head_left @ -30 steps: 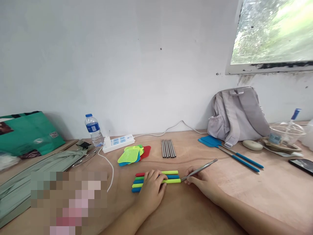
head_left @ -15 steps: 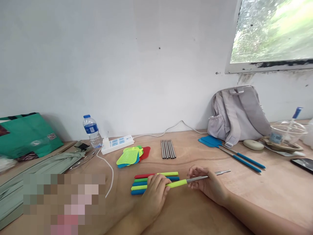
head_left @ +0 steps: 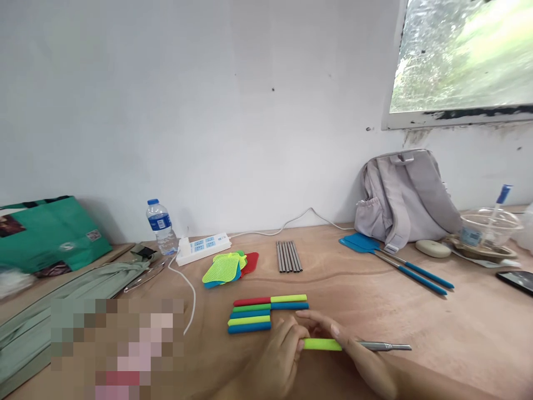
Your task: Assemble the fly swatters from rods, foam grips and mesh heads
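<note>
My left hand [head_left: 283, 353] is closed round the end of a yellow-green fly swatter handle [head_left: 322, 344], held low over the table. A metal telescopic rod [head_left: 387, 346] runs out of that handle to the right. My right hand [head_left: 358, 347] is wrapped about the place where rod and handle meet, its fingers partly hidden behind. Just beyond my left hand lie several coloured handle grips [head_left: 250, 315] in red, green, blue and yellow. Farther back are mesh swatter heads [head_left: 225, 269] in a pile and a row of short metal tubes [head_left: 288, 256].
Two blue fly swatters [head_left: 410, 272] lie right of centre, before a grey backpack [head_left: 410, 194]. A power strip [head_left: 204, 248] and water bottle [head_left: 161, 225] stand at the back left. A plastic cup [head_left: 491, 228] and phone [head_left: 516, 281] are far right.
Both hands have come nearer to me with the handle, off the row of grips. My right hand has slid toward my left along the rod, which now points level to the right.
</note>
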`<state>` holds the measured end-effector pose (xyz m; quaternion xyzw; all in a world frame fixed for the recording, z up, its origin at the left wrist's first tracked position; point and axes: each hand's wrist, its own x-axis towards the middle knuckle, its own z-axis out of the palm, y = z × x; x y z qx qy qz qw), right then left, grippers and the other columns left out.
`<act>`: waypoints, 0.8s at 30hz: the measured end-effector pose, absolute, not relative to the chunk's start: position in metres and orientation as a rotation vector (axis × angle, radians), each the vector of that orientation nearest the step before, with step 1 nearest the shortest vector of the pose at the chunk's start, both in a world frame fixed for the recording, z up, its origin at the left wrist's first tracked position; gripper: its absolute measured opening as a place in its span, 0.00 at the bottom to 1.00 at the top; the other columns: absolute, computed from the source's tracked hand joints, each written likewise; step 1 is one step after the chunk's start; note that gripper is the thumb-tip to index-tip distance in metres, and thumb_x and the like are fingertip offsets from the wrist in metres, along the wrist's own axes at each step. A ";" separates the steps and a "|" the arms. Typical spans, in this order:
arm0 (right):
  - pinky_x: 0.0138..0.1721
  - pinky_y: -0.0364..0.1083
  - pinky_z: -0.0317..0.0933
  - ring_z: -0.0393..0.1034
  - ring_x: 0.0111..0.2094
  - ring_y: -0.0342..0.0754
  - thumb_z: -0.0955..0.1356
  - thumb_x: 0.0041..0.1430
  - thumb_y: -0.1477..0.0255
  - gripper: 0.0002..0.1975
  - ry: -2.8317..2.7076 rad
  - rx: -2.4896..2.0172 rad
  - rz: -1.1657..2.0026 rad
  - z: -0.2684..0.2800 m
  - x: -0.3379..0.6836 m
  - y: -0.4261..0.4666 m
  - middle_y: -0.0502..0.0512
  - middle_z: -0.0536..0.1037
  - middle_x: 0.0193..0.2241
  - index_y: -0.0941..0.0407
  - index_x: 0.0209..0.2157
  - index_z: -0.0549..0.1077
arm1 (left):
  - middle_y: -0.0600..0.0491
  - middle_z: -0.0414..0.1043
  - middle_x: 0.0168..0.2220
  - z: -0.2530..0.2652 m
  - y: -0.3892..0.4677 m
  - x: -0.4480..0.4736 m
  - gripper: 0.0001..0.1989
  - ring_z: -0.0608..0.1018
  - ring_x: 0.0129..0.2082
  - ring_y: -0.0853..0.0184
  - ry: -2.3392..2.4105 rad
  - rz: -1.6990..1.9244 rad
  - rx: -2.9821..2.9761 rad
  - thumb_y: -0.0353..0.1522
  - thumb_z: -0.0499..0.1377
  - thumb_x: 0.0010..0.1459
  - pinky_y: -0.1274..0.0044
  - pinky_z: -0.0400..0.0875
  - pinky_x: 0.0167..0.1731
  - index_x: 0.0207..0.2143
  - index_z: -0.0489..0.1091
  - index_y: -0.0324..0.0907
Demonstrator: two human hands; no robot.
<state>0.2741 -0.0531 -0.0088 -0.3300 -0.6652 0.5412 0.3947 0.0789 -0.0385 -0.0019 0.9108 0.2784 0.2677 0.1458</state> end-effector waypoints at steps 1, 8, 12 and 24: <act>0.56 0.55 0.45 0.56 0.53 0.54 0.52 0.62 0.59 0.24 -1.673 -0.849 1.389 -0.007 0.273 -0.054 0.54 0.65 0.53 0.51 0.55 0.61 | 0.50 0.65 0.35 -0.006 -0.039 0.079 0.10 0.69 0.35 0.67 0.792 0.791 2.645 0.26 0.39 0.61 0.76 0.66 0.38 0.37 0.58 0.43; 0.60 0.53 0.35 0.45 0.60 0.52 0.55 0.60 0.56 0.26 -1.680 -0.846 1.425 -0.009 0.271 -0.059 0.50 0.57 0.59 0.49 0.58 0.56 | 0.51 0.66 0.32 -0.013 -0.042 0.078 0.12 0.69 0.32 0.67 0.755 0.909 2.796 0.27 0.38 0.62 0.77 0.66 0.36 0.37 0.60 0.41; 0.57 0.52 0.41 0.56 0.55 0.52 0.56 0.61 0.59 0.24 -1.600 -0.799 1.468 -0.015 0.269 -0.048 0.56 0.68 0.51 0.53 0.55 0.60 | 0.51 0.67 0.33 -0.002 -0.040 0.080 0.13 0.69 0.34 0.68 0.792 0.842 2.703 0.28 0.38 0.63 0.77 0.65 0.38 0.35 0.60 0.41; 0.24 0.42 0.58 0.53 0.14 0.39 0.60 0.55 0.54 0.20 -0.998 -0.599 1.936 -0.015 0.287 -0.008 0.42 0.57 0.11 0.57 0.24 0.65 | 0.53 0.73 0.33 0.004 -0.034 0.082 0.10 0.73 0.30 0.66 1.087 0.840 2.789 0.29 0.45 0.60 0.73 0.64 0.33 0.38 0.65 0.42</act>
